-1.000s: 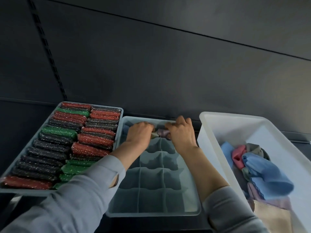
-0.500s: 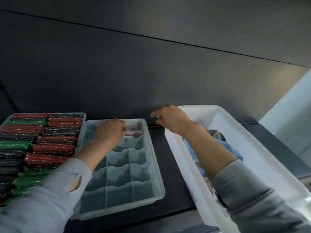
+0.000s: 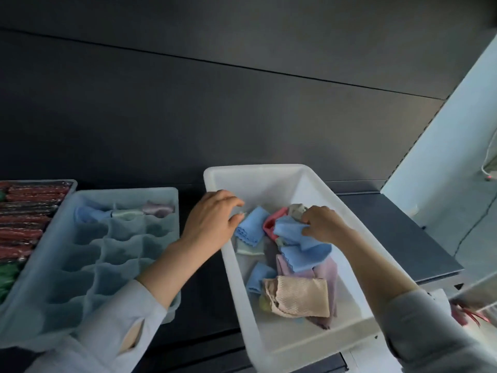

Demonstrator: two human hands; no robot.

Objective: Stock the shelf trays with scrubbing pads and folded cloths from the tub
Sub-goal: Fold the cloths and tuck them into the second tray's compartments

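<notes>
The right hand (image 3: 321, 224) reaches into a white plastic tub (image 3: 347, 328), its fingers curled and pinching a bunched light-blue cloth (image 3: 289, 228) near the far end of the pile. The left hand (image 3: 212, 224) hovers over the tub's left rim, palm down, fingers loosely spread and relaxed; the fingertips are just beside a second, flatter blue cloth (image 3: 250, 230) with a scalloped edge, and whether they touch it cannot be told. Both forearms wear pale grey sleeves (image 3: 107, 335) pushed part way up.

Inside the tub the cloths lie in a loose heap. Beneath the gripped blue one, a pink cloth (image 3: 270, 224) and a grey-beige one (image 3: 297, 210) show at the far end. Another blue cloth (image 3: 306, 255) spreads under the right wrist, a mauve cloth (image 3: 326, 270) lies below it, a small folded blue one (image 3: 256, 277) sits toward the left wall, and a tan, textured folded cloth (image 3: 298, 296) lies nearest the viewer.

To the left of the tub, apart from it on a dark shelf (image 3: 398, 238), stands a pale blue divider tray (image 3: 172, 249) with rows of small compartments. Its far row holds three cloths: a blue one (image 3: 90, 212) on the left, a pale one (image 3: 126, 212) in the middle and a mauve one (image 3: 158, 208) on the right. The nearer compartments hold nothing.

Further left, touching or just beside that tray, a second tray (image 3: 68, 184) is packed with upright scrubbing pads (image 3: 25, 224) in red, dark grey and green, partly cut off by the frame edge.
</notes>
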